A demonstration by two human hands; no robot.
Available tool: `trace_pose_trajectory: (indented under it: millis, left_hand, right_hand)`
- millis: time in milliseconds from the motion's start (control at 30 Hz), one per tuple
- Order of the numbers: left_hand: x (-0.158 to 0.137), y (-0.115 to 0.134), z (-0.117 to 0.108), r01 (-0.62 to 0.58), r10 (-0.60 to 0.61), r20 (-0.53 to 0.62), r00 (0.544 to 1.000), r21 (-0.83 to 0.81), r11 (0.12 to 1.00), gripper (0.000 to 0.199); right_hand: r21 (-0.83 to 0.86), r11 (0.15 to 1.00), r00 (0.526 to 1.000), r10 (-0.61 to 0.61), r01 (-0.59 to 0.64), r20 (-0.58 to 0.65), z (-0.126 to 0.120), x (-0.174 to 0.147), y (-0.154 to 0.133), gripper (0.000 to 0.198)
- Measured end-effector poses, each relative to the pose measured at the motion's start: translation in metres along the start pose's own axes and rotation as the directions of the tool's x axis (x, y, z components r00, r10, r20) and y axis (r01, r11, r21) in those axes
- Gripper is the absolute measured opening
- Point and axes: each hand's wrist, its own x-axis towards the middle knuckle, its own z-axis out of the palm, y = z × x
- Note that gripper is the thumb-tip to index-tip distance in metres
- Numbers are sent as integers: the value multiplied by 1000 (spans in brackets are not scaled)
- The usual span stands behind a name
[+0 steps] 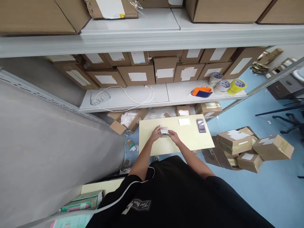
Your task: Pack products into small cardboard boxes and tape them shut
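Over the pale yellow table (152, 147), my left hand (155, 134) has its fingers closed on the left side of a small white box (164, 130), which looks greenish along its lower edge. My right hand (174, 137) grips the same box at its right edge with the fingertips. What is printed on the box is too small to read. Toward the table's back lies a flat white card or slip (184, 121). Near the right edge sits a dark stack (201, 125), blurred by pixelation.
Behind the table rises a white shelf (180, 91) with several labelled cartons (141, 76), a white cable (125, 90), an orange and blue tape dispenser (202, 92) and tape rolls (237, 86). An open carton (137, 119) stands left; several cartons (235, 141) are piled on the right.
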Motion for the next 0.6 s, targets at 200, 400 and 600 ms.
trace_pose_trajectory:
  millis: [200, 400, 600]
  left_hand:
    - [-7, -3, -1, 9, -12, 25, 1000, 83, 997, 44]
    - [-5, -15, 3, -21, 19, 13, 1000, 154, 988, 39]
    - [-10, -27, 10, -59, 60, -2, 998, 133, 989, 35]
  right_hand:
    - [101, 995, 996, 6, 2, -87, 7, -15, 1, 41]
    - [66, 998, 973, 36, -21, -227, 15, -13, 4, 49]
    - [107, 989, 930, 131, -100, -342, 29, -8, 12, 45]
